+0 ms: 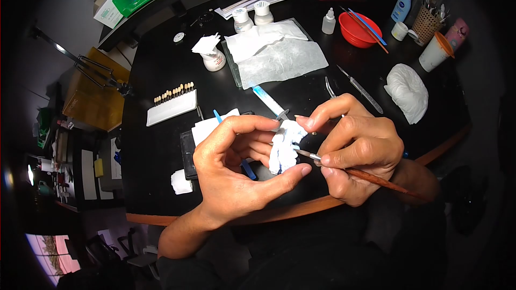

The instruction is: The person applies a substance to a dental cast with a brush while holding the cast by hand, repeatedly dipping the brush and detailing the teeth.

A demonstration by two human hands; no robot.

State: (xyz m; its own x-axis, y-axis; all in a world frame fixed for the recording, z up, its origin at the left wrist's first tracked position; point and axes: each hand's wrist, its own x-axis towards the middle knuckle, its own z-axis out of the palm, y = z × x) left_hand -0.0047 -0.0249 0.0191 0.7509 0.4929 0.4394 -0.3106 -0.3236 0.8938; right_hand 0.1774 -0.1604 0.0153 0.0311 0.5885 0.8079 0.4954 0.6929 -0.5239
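Observation:
My left hand curls its fingers and thumb around a lumpy white piece, bright and overexposed, so I cannot tell whether it is plaster or crumpled tissue. In my right hand is a thin paintbrush with a reddish-brown wooden handle and a metal ferrule. Its tip points left and reaches the white piece. The right index fingertip is close beside the top of that piece. Just beyond the hands lies a syringe with blue in it. A blue stick shows under the left hand.
On the black table are white sheets, white jars, a tooth shade guide, a scalpel, tweezers, a red bowl, a dropper bottle, a white bundle and a cup. A wooden edge runs along the front.

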